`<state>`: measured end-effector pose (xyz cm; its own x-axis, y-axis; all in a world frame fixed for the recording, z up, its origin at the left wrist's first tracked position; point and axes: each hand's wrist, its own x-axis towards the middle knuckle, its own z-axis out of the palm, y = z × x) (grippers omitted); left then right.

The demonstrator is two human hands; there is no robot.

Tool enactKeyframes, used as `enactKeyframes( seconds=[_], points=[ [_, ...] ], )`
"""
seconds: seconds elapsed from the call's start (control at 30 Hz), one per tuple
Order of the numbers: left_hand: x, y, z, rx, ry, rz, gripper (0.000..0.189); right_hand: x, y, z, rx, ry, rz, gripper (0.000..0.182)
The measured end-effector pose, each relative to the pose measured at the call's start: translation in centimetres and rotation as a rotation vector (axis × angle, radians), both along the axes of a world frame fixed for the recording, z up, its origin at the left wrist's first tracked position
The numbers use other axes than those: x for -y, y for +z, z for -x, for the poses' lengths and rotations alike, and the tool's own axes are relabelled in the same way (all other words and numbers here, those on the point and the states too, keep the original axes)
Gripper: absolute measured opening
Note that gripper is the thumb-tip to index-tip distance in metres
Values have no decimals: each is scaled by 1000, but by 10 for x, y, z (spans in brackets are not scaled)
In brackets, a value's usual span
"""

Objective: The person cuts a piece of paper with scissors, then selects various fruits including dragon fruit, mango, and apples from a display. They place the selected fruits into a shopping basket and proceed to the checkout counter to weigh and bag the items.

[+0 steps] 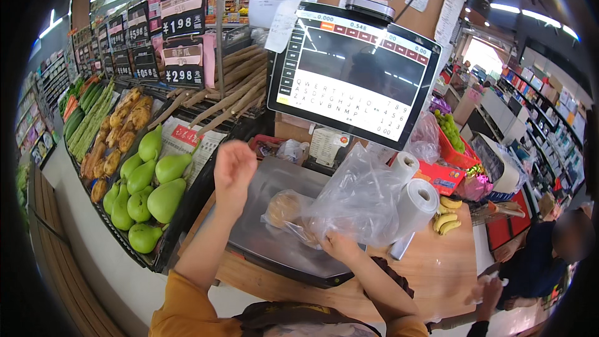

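Note:
My left hand (235, 171) is raised over the left edge of the metal scale plate (276, 178), its fingers curled and blurred; whether they are closed is unclear. With its fingers, my right hand (338, 245) grips a clear plastic bag (358, 196) above the plate's right side. A round brown item (283, 209) in clear plastic lies on the plate, left of my right hand. Part of another brown item shows through the plastic beside that hand. Behind the scale stands a touchscreen (351, 75) with a letter keyboard on it.
Green gourds (140, 178) fill a crate at the left, beside ginger-like roots (117, 126). White plastic bag rolls (420, 201) stand right of the scale. Bananas (447, 217) lie on the wooden counter (430, 267). At the far right is another person (533, 262).

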<state>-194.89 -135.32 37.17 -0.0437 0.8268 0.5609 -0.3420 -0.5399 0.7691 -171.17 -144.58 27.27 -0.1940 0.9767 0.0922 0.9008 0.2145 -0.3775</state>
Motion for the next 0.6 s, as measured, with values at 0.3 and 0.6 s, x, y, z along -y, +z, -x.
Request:
enactKeyframes(
  seconds=[0.3, 0.6],
  points=[
    [-111, 112, -42, -670, 151, -312, 53, 63, -3, -31, -316, -257, -500, 38],
    [-155, 147, -88, -1157, 477, -285, 51, 127, -24, -44, -484, -499, -740, 20]
  ],
)
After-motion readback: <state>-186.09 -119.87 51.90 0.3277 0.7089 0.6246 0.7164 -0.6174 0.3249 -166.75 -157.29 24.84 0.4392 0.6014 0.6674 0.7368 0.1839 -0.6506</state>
